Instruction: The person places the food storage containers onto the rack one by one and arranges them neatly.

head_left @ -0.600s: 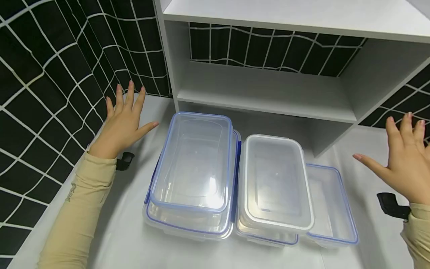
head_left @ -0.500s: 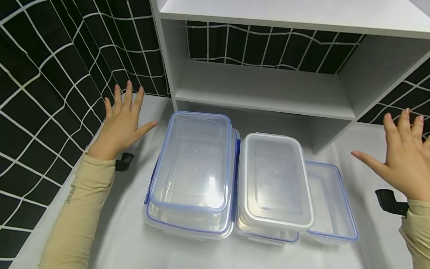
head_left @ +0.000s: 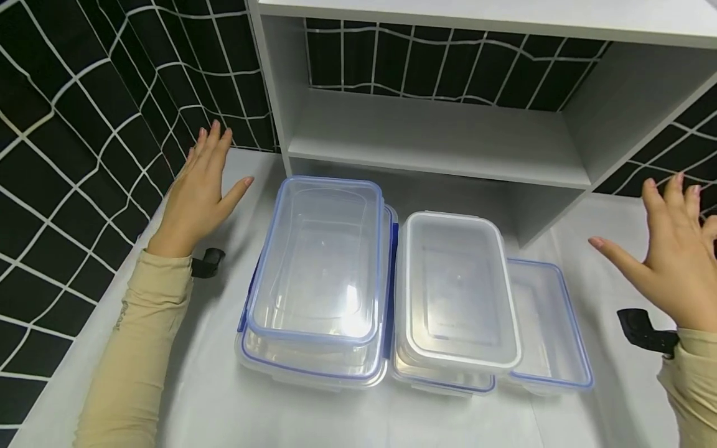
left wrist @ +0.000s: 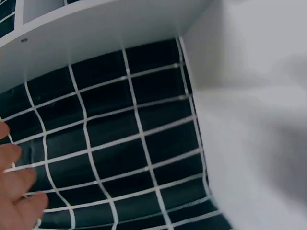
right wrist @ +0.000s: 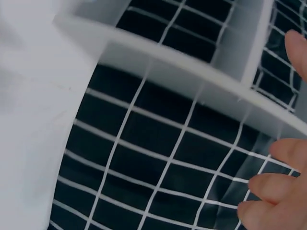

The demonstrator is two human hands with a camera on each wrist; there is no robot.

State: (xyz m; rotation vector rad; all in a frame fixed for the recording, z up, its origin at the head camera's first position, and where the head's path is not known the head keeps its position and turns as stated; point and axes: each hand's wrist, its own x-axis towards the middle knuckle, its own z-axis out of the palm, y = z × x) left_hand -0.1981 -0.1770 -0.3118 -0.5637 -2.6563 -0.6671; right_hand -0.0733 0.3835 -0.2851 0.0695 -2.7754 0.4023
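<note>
In the head view my left hand (head_left: pixel 196 196) is held out, fingers straight and thumb apart, left of the food containers. My right hand (head_left: pixel 674 261), fingers spread, is at the right edge beyond them. Neither holds anything. Nearest the left hand, a clear blue-rimmed food container (head_left: pixel 316 261) sits on a larger one (head_left: pixel 310 367). Beside that stack, a white-rimmed container (head_left: pixel 460 286) covers most of another blue-rimmed one. A low clear container (head_left: pixel 549 323) lies at the right, partly hidden. Left fingertips (left wrist: pixel 19 179) and right fingertips (right wrist: pixel 268 187) show at the edges of their wrist views.
A grey-white shelf unit (head_left: pixel 437 134) stands behind the containers on the white surface (head_left: pixel 269 417). Black cloth with a white grid (head_left: pixel 73 149) hangs at the left, behind and at the right. Each wrist bears a black strap mount, seen beside the left (head_left: pixel 207 263) and right sleeve (head_left: pixel 644 330).
The shelf and containers sit slightly higher in the head view. My left hand has turned a little, its fingers now closer together. The right hand stays spread in about the same place.
</note>
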